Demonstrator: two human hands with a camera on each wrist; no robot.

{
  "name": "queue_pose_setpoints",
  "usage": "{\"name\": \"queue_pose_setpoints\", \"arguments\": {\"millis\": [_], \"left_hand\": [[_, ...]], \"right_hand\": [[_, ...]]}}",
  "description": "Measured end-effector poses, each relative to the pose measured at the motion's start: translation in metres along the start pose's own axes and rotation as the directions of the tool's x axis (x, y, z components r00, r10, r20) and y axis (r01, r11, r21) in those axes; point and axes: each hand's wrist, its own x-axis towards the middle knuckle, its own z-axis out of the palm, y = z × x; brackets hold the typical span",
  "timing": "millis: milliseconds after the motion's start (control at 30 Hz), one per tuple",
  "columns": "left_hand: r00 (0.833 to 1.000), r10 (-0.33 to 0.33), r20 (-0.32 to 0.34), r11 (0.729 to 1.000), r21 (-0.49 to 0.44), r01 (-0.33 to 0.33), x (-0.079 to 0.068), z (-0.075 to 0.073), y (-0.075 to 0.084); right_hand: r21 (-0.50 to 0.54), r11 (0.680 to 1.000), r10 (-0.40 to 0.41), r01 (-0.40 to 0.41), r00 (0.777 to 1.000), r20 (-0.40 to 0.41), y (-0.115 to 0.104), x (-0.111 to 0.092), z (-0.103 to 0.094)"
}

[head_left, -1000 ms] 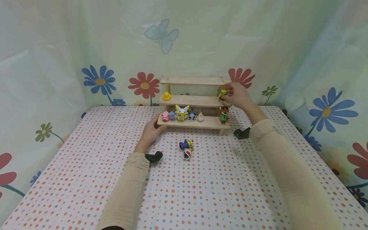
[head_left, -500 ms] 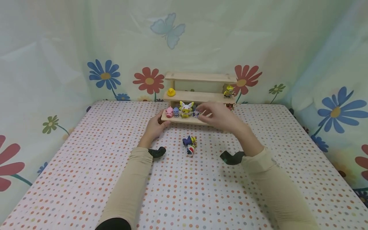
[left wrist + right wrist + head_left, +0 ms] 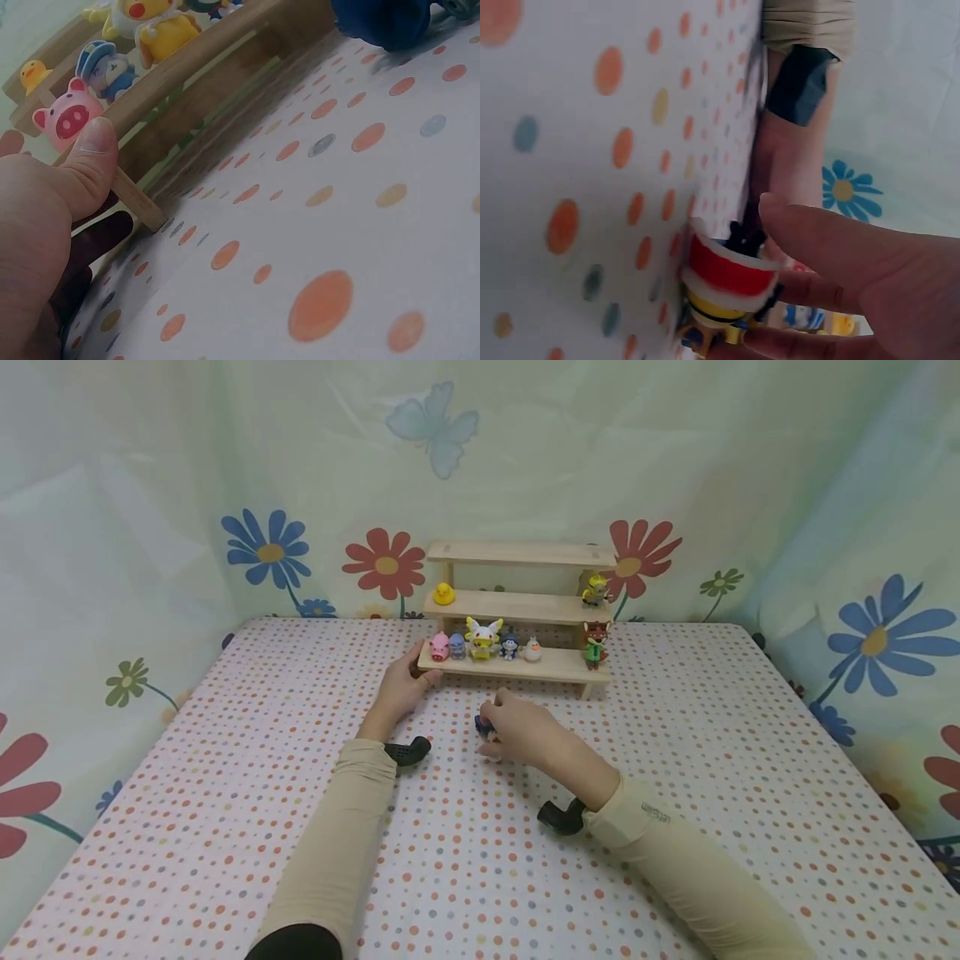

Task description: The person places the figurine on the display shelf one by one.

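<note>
My left hand [image 3: 400, 691] grips the left end of the bottom step of a three-step wooden display shelf [image 3: 525, 670]. In the left wrist view its thumb [image 3: 94, 150] presses on the step beside a pink pig figurine [image 3: 69, 112]. My right hand [image 3: 522, 731] is low over the table, around the loose figurines. In the right wrist view a figurine in a red-and-white hat [image 3: 731, 270] lies between its thumb and fingers, the thumb apart from it. A dark blue figurine [image 3: 482, 725] is partly hidden by the right hand; the left wrist view shows its blue part [image 3: 382, 22].
The bottom step also bears a white-eared yellow figurine [image 3: 482, 639], a white bird figurine [image 3: 532, 650] and a fox in green [image 3: 596, 647]. On the middle step are a yellow duck [image 3: 444, 594] and a yellow figurine [image 3: 595, 591]. A dotted cloth [image 3: 480, 877] covers the table.
My right hand has left the yellow figurine on the middle step, passed before the bottom step and come down to the loose figurines. The left hand keeps its grip on the shelf.
</note>
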Motion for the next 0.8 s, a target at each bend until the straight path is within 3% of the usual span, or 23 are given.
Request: {"name": "queue_pose_setpoints", "arguments": {"millis": [233, 367, 567, 800], "left_hand": [[1.000, -0.001, 0.006, 1.000, -0.012, 0.001, 0.000, -0.002, 0.001], [1.000, -0.011, 0.004, 1.000, -0.019, 0.011, 0.000, -0.002, 0.002], [1.000, -0.009, 0.013, 1.000, -0.030, 0.009, 0.001, 0.000, 0.003], [1.000, -0.021, 0.005, 1.000, -0.023, 0.021, -0.001, -0.001, 0.002]], "right_hand": [[0.008, 1.000, -0.013, 0.013, 1.000, 0.016, -0.003, -0.001, 0.003], [0.011, 1.000, -0.013, 0.012, 0.993, 0.114, 0.001, -0.004, 0.001], [0.061, 0.998, -0.004, -0.012, 0.966, 0.259, 0.011, -0.006, -0.007], [0.102, 0.993, -0.084, 0.059, 0.961, 0.264, 0.022, -0.005, -0.012]]}}
